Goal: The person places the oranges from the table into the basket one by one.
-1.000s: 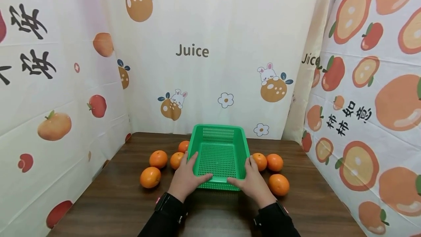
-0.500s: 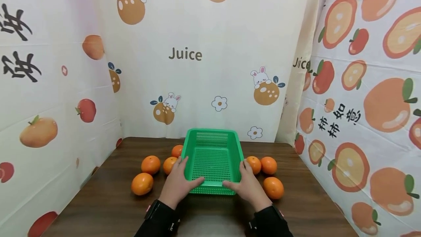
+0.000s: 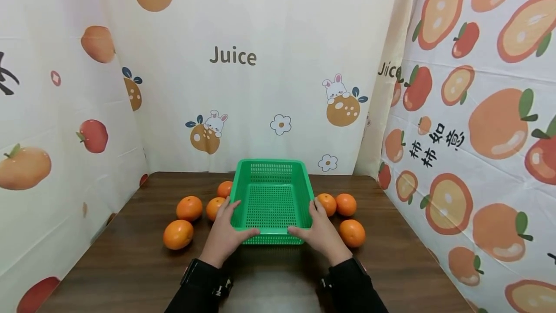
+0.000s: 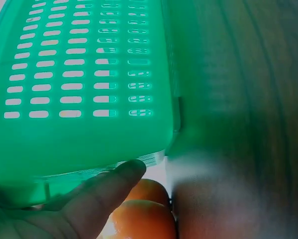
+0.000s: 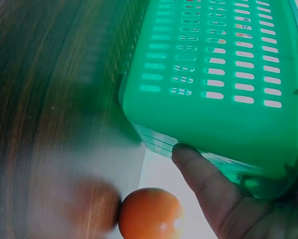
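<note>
A green plastic basket (image 3: 272, 238), with slotted walls and a mesh bottom, stands upright on the dark wooden table in the head view, with nothing inside. My left hand (image 3: 224, 236) holds its near left corner, thumb at the front rim and fingers along the left side. At the near right corner my right hand (image 3: 320, 234) grips in mirrored fashion. A finger lies against the slotted side below the rim in the left wrist view, where the basket wall (image 4: 64, 142) fills much of the frame. The right wrist view likewise has a finger on the basket wall (image 5: 208, 127).
Several oranges lie left of the basket, including a near orange (image 3: 178, 234) and an orange behind it (image 3: 189, 208). To the right are three more, the closest orange (image 3: 352, 233) beside my right wrist. Fruit-printed cloth (image 3: 278, 86) surrounds the wooden table (image 3: 130, 260).
The head view has shifted, so the whole scene slides left in the frame. Both hands keep their places on the basket, and the basket and oranges stay put relative to each other.
</note>
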`<state>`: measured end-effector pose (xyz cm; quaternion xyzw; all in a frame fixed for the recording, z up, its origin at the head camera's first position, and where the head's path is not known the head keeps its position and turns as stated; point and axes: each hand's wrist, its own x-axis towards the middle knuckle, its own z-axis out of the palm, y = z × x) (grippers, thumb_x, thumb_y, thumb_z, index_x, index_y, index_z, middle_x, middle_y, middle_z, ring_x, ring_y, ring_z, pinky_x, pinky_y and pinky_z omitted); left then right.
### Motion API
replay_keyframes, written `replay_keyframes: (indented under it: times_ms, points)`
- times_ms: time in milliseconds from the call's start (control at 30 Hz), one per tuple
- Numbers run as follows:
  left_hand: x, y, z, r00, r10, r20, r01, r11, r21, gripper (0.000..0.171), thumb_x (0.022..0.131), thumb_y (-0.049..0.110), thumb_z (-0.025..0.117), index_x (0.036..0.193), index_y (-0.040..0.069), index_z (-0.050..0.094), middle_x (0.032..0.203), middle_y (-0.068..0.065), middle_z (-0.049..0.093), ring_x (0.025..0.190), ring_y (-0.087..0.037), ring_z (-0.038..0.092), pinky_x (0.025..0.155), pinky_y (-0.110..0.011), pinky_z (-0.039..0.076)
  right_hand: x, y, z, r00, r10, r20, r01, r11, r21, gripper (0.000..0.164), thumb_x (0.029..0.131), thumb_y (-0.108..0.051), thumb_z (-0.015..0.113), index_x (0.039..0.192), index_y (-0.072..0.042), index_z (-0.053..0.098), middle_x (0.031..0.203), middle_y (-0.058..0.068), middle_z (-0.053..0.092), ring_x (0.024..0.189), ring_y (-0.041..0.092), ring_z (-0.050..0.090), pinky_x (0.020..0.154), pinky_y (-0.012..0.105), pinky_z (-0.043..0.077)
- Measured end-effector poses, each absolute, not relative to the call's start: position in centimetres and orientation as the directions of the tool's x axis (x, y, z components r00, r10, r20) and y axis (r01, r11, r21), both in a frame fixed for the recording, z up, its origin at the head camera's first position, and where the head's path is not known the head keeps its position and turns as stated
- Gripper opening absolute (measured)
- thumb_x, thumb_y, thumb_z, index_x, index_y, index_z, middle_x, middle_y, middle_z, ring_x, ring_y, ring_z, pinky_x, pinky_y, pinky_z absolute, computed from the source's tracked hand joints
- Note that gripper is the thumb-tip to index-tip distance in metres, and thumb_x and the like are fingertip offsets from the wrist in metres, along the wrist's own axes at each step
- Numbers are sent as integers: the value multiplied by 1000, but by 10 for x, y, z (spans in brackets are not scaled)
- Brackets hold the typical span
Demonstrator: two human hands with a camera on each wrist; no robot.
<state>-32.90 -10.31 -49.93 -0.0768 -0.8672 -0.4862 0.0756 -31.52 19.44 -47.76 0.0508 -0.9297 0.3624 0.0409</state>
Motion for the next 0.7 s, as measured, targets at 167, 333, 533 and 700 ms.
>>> replay_keyframes:
  times_ms: [167, 333, 533, 700]
  points:
    - [-329, -106, -497, -979, 70, 193, 202, 507, 838, 114, 69, 66, 93, 161, 19, 46, 180, -11, 10, 161, -47, 26, 117, -68, 42, -318, 194, -477, -994, -68, 91, -112, 729, -676, 121, 87, -67, 79, 169, -2, 19, 179, 20, 9, 161, 43, 29, 123, 62, 38]
    - [-326, -106, -497, -975, 70, 209, 215, 527, 822, 110, 73, 59, 94, 161, 15, 47, 180, -11, 13, 161, -46, 29, 116, -66, 45, -317, 194, -478, -993, -67, 97, -116, 721, -683, 121, 87, -67, 78, 169, -1, 19, 179, 21, 8, 160, 45, 29, 122, 63, 38]
    - [-326, -105, -499, -976, 55, 209, 205, 537, 818, 108, 74, 59, 94, 161, 14, 47, 179, -11, 16, 160, -46, 30, 116, -67, 45, -316, 193, -480, -993, -70, 92, -115, 705, -700, 122, 87, -66, 79, 169, 1, 18, 179, 22, 7, 160, 45, 29, 123, 64, 37]
    - [-327, -105, -498, -974, 57, 220, 216, 538, 815, 110, 73, 60, 94, 161, 14, 47, 179, -12, 16, 160, -46, 30, 116, -67, 44, -317, 194, -477, -992, -68, 105, -123, 707, -696, 121, 87, -64, 81, 168, 3, 19, 178, 24, 8, 160, 46, 30, 123, 64, 37]
